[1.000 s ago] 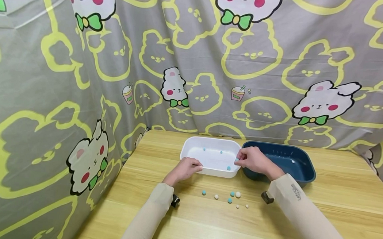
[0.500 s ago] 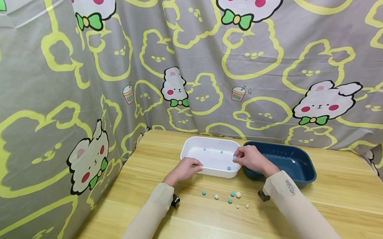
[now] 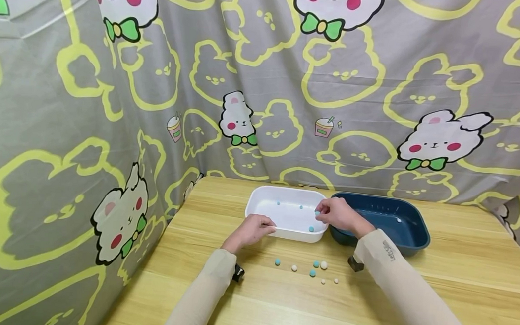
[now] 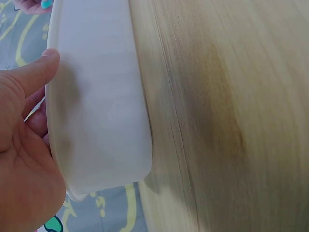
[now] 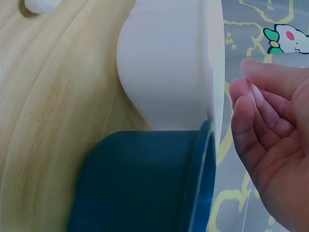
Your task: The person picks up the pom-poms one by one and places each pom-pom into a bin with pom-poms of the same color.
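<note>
My left hand (image 3: 252,230) grips the near rim of a white plastic basin (image 3: 293,234), its thumb on the outer wall in the left wrist view and the fingers over the edge. Above the right end of that basin, my right hand (image 3: 339,213) pinches a small blue ball (image 3: 317,213) between thumb and fingertips. The ball also shows as a blue spot in the left wrist view; in the right wrist view the fingers hide it. Inside the white basin lie 3 loose blue balls, one of them (image 3: 311,229) near the front right corner.
A dark blue basin (image 3: 409,240) stands against the white one's right end, with a small white ball (image 3: 398,220) in it. On the wooden table in front lie several loose balls, blue (image 3: 277,262) and white (image 3: 323,265). A patterned curtain (image 3: 282,84) closes off the back and left.
My right hand has shifted slightly left, further over the white basin, still pinching the blue ball. The left hand stays on the rim.
</note>
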`<control>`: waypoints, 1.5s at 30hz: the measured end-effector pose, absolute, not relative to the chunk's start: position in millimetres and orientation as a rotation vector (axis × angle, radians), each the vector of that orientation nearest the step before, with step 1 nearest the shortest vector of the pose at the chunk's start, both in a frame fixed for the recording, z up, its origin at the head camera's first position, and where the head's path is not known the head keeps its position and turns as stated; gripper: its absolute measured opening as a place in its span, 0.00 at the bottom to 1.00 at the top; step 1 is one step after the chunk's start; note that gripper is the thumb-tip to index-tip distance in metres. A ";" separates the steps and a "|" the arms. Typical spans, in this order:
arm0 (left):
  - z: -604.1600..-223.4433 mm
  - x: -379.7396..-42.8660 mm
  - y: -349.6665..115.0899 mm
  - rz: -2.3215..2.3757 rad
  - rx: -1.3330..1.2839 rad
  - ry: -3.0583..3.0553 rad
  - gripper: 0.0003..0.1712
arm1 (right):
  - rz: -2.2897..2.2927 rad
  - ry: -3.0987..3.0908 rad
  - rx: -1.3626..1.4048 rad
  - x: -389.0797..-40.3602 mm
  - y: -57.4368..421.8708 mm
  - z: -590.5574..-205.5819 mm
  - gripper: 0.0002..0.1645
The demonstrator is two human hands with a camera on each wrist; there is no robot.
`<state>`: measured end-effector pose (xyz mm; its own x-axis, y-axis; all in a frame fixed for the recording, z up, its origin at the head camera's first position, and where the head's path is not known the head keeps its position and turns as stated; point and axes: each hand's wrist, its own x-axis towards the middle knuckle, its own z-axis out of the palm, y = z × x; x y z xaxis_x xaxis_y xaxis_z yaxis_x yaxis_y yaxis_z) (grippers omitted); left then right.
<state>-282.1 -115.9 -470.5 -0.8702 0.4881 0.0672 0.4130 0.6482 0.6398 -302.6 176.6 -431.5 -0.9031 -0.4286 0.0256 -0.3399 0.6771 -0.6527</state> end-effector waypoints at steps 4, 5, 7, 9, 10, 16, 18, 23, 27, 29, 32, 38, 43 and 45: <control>-471.0 -282.3 -116.5 1.022 0.757 2.752 0.09 | -1.033 2.750 -0.638 -304.8 175.1 -434.4 0.09; -471.1 -282.3 -116.5 1.022 0.757 2.753 0.09 | -1.032 2.750 -0.632 -305.1 174.6 -434.8 0.09; -471.5 -282.3 -116.6 1.020 0.760 2.754 0.09 | -1.025 2.755 -0.625 -306.3 173.6 -436.1 0.09; -471.6 -282.0 -116.4 1.019 0.757 2.759 0.09 | -1.015 2.758 -0.625 -307.7 172.5 -437.0 0.09; -471.8 -282.1 -116.4 1.017 0.758 2.762 0.08 | -1.013 2.758 -0.616 -308.6 172.0 -437.5 0.09; -471.8 -282.2 -116.2 1.000 0.762 2.774 0.08 | -1.006 2.754 -0.589 -313.3 171.5 -437.3 0.12; -471.4 -282.0 -116.2 0.993 0.762 2.777 0.08 | -0.998 2.755 -0.583 -314.9 172.1 -437.7 0.12; -470.9 -282.1 -116.4 0.982 0.774 2.776 0.09 | -0.972 2.760 -0.544 -320.5 174.1 -439.9 0.10; -470.9 -282.3 -116.3 0.986 0.777 2.767 0.09 | -0.973 2.754 -0.527 -323.4 175.1 -439.0 0.09; -470.8 -282.1 -116.1 0.990 0.772 2.764 0.09 | -0.978 2.749 -0.521 -324.1 175.3 -438.0 0.09; -470.5 -281.8 -115.9 0.985 0.767 2.768 0.08 | -0.979 2.749 -0.522 -325.0 174.6 -436.9 0.08; -470.2 -281.4 -116.3 0.980 0.762 2.770 0.09 | -0.977 2.752 -0.538 -325.9 173.0 -435.8 0.09; -469.7 -281.8 -116.5 0.984 0.756 2.762 0.09 | -0.980 2.750 -0.534 -327.7 172.3 -437.0 0.10; -469.8 -282.3 -116.5 0.984 0.750 2.760 0.09 | -0.984 2.745 -0.522 -328.5 171.8 -437.6 0.10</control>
